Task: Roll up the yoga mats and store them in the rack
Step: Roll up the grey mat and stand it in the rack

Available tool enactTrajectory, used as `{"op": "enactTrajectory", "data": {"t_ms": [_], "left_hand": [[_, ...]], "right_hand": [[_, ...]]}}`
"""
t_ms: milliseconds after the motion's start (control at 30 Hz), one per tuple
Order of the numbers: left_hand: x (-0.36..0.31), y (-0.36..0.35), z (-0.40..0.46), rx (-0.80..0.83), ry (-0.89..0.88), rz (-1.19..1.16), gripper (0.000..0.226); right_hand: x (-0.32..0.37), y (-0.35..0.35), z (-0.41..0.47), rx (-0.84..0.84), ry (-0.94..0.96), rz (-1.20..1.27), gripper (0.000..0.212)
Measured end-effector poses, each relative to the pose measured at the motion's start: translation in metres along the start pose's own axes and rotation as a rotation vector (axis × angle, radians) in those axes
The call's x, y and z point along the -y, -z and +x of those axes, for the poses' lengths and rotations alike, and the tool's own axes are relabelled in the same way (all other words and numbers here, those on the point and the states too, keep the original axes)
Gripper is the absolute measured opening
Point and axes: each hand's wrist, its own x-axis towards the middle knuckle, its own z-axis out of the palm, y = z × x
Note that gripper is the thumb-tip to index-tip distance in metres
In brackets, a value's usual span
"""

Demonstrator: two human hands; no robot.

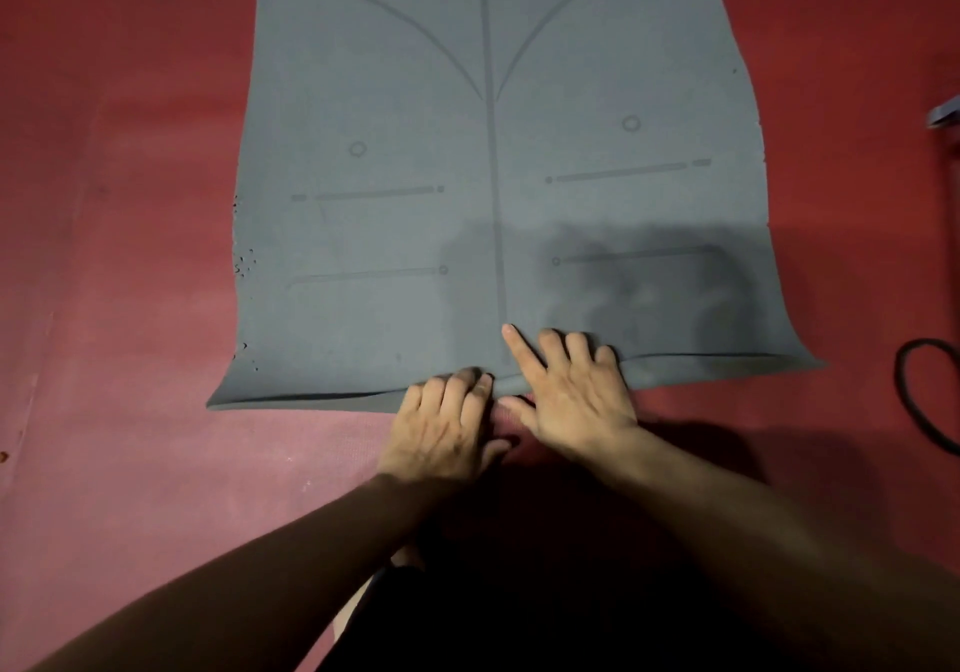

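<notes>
While the blue-grey foam yoga mat (493, 177) with faint alignment lines lies flat and unrolled on the red floor (130, 255), its near edge is folded over into a narrow first turn. Both hands sit at the middle of that edge. Left hand (447, 427) curls its fingers over the fold, its grip narrow on the mat; right hand (576, 390) presses down with fingers spread. A black cord loop (919, 390) lies well apart at right.
</notes>
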Motion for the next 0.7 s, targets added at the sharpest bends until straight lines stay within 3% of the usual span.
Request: {"op": "enactTrajectory", "data": {"t_ms": [133,333,400,533,633,700], "left_hand": [[0.007,0.000,0.027,0.061,0.064,-0.001,0.072],[0.031,0.008,0.052,0.077,0.000,0.084,0.073],[0.035,0.010,0.058,0.115,-0.021,0.082,0.074],[0.034,0.007,0.056,0.156,-0.022,0.098,0.075],[0.032,0.009,0.055,0.178,-0.009,0.093,0.076],[0.032,0.011,0.055,0.196,-0.001,0.093,0.074]], "right_hand": [[-0.004,0.002,0.006,0.006,0.011,0.052,0.083],[-0.050,0.006,0.035,-0.057,0.304,0.195,0.066],[-0.050,0.006,0.034,-0.078,0.379,0.118,0.062],[-0.032,0.002,0.007,-0.069,0.246,-0.102,0.077],[-0.014,0.002,0.001,0.034,0.066,-0.066,0.079],[-0.018,0.003,0.003,0.040,0.102,-0.055,0.084]]}}
